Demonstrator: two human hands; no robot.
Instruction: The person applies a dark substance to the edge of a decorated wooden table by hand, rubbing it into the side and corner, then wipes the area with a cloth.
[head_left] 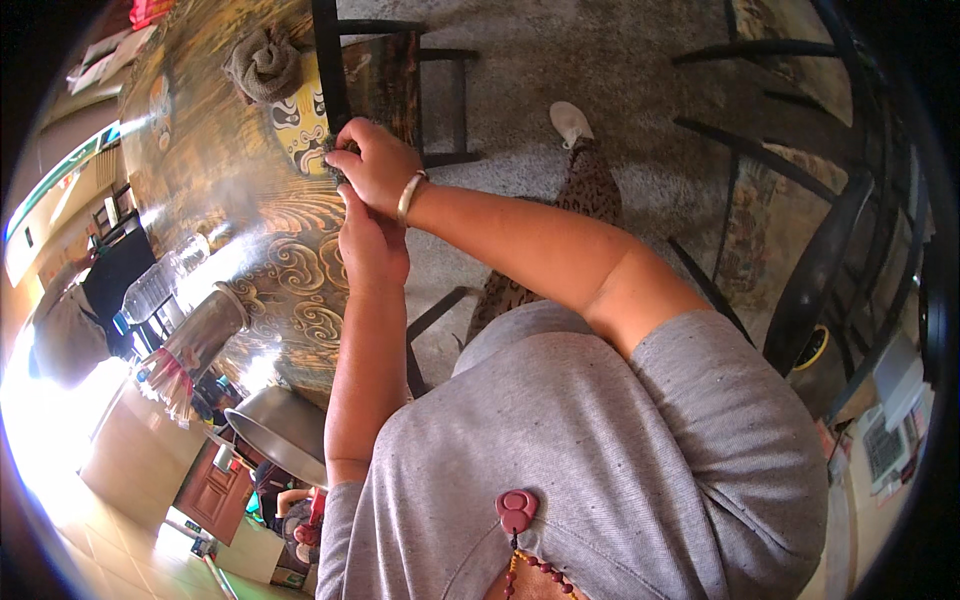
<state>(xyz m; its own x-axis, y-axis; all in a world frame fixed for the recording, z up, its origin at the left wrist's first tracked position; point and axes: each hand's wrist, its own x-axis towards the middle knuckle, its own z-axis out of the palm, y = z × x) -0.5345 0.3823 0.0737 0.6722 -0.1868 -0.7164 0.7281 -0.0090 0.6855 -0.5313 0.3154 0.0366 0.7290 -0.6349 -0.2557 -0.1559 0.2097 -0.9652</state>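
Head view: a dark fuzzy scrap pokes from the pinched right grip, left grip unclear.

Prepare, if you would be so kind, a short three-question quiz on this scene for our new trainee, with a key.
1. Which of the person's hands has a pale bracelet at its wrist?
2. True or false: the brown cloth lies bunched up on the table.
3. What is the main colour of the painted mask near the hands? A) red B) yellow C) blue

Key:
1. The right hand; the left hand has none.
2. True.
3. B.
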